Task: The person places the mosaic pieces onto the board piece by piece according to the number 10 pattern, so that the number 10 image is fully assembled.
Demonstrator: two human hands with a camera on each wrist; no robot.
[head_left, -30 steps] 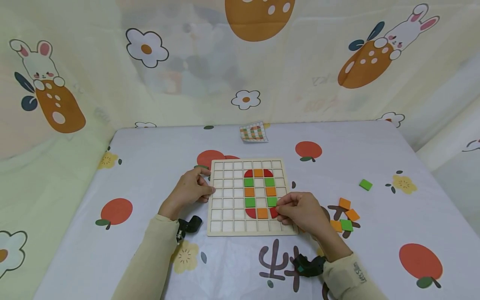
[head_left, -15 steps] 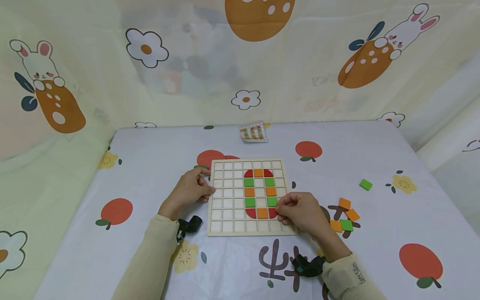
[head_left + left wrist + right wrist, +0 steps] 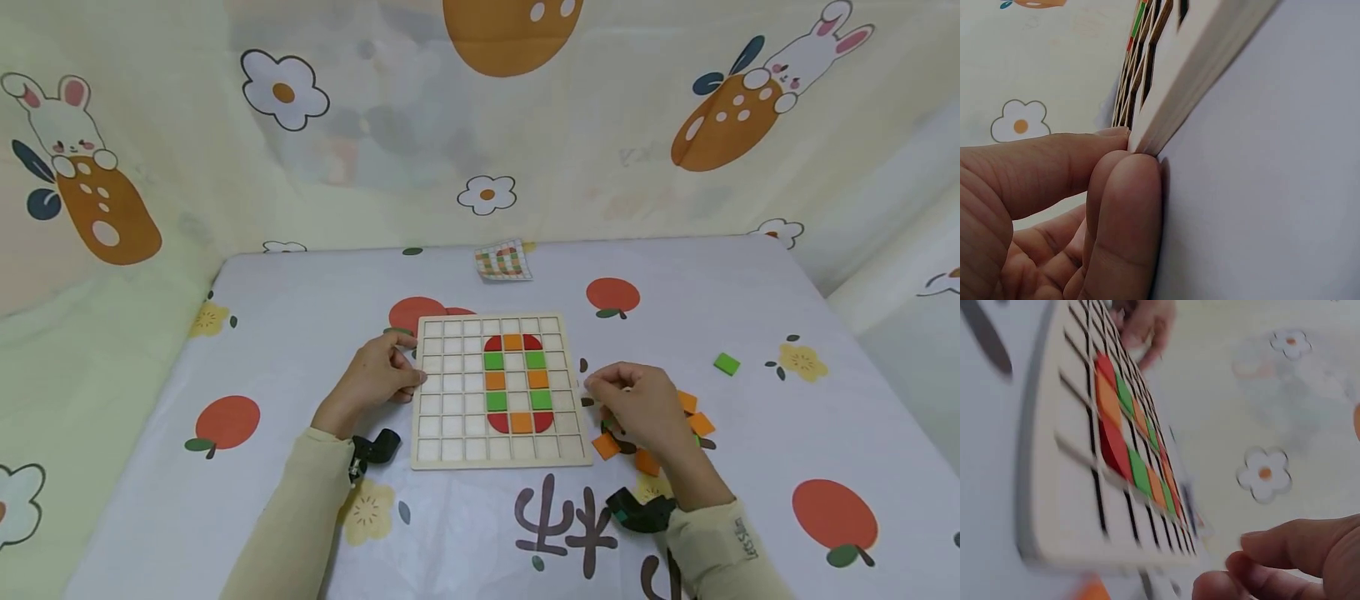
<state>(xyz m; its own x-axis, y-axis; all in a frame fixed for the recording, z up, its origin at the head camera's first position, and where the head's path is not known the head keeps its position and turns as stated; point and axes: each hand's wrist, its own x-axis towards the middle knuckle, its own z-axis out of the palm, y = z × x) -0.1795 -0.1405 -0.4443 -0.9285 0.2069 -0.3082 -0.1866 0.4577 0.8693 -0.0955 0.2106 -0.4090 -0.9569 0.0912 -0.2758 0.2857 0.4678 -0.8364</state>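
Observation:
In the head view, a square wooden grid board lies flat on the table. Red, orange and green tiles fill a closed ring of its cells, with curved red pieces at the corners, among them the lower right red piece. My left hand touches the board's left edge with its fingertips; the left wrist view shows them against the board's side. Just right of the board is my right hand, above loose tiles, fingers loosely bent with nothing seen between them. The right hand hides part of the tile pile.
Loose tiles lie around the right hand, including an orange tile and another orange tile. Farther right sits a single green tile. A small patterned card is at the table's back edge, before a printed curtain.
My right hand has let go of the red corner piece, which now sits in its cell, and has moved right, off the board. The left hand stays at the board's edge.

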